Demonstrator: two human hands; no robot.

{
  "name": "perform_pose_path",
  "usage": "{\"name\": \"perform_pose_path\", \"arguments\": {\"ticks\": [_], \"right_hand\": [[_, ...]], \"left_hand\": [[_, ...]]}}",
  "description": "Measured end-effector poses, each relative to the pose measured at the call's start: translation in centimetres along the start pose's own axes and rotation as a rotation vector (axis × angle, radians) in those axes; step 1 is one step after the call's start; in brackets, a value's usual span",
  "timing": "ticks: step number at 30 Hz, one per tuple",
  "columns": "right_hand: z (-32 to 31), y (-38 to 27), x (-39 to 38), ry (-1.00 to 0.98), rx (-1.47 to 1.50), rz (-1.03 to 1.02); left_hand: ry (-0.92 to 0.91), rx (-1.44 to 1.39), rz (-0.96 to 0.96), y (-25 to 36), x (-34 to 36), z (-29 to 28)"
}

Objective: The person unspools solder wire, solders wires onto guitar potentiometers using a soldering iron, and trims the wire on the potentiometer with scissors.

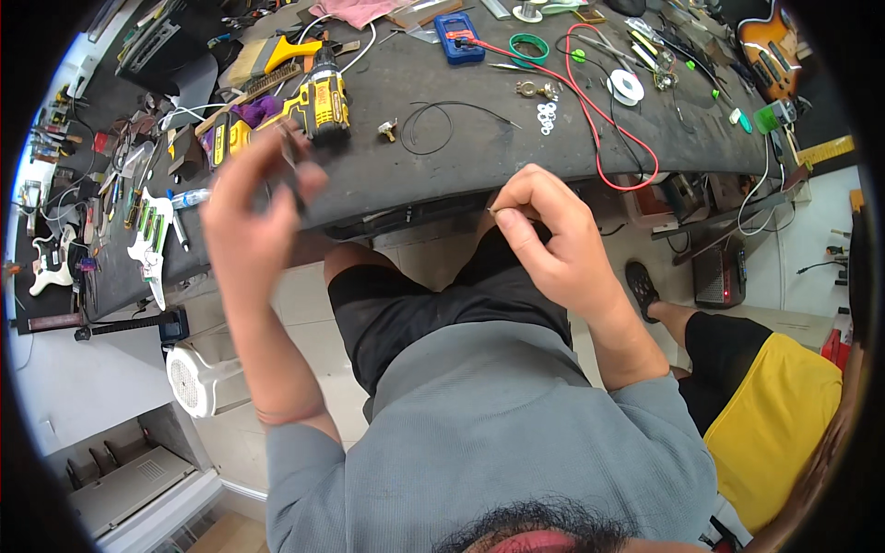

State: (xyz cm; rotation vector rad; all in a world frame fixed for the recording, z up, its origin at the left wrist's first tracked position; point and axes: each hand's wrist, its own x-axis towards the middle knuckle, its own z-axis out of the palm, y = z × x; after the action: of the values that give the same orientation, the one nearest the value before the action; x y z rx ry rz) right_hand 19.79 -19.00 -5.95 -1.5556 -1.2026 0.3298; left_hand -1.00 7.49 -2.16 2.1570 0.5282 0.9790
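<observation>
My right hand (553, 235) is held just off the near edge of the workbench, thumb and forefinger pinched on a tiny thing too small to name. My left hand (253, 207) is raised over the bench's near edge and smeared by motion. A dark, slim tool (294, 170) shows blurred between its fingers; its kind is unclear. Just beyond that hand lies a yellow and black cordless drill (327, 101). On the bench between my hands are a small metal potentiometer (387, 131) and a loosely coiled black wire (430, 129). Several pale washers (547, 118) lie beyond my right hand.
A blue multimeter (458, 39) with red and black leads, a green ring (528, 49) and a white spool (625, 88) lie farther back. At left is a white pickguard (149, 241); at far right, a sunburst guitar body (771, 57). Another person in yellow (779, 405) is close on my right.
</observation>
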Motion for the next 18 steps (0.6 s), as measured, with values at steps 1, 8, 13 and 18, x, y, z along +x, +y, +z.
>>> {"name": "perform_pose_path", "arguments": {"ticks": [1, 8, 13, 18], "right_hand": [[0.0, 0.3, -0.2, 0.018, 0.102, 0.038], [-0.8, 1.4, -1.9, 0.047, 0.485, 0.321], [-1.1, 2.6, -2.1, 0.098, 0.565, 0.408], [-1.1, 3.5, -1.6, 0.183, 0.594, 0.472]], "left_hand": [[0.036, 0.037, 0.014, -0.5, 3.0, -0.9], [-0.088, 0.623, -0.085, -15.7, 21.6, -3.1], [-0.533, 0.788, -0.401, -18.8, 23.8, -3.3], [-0.204, 0.291, 0.103, -10.2, 16.5, 3.3]]}}
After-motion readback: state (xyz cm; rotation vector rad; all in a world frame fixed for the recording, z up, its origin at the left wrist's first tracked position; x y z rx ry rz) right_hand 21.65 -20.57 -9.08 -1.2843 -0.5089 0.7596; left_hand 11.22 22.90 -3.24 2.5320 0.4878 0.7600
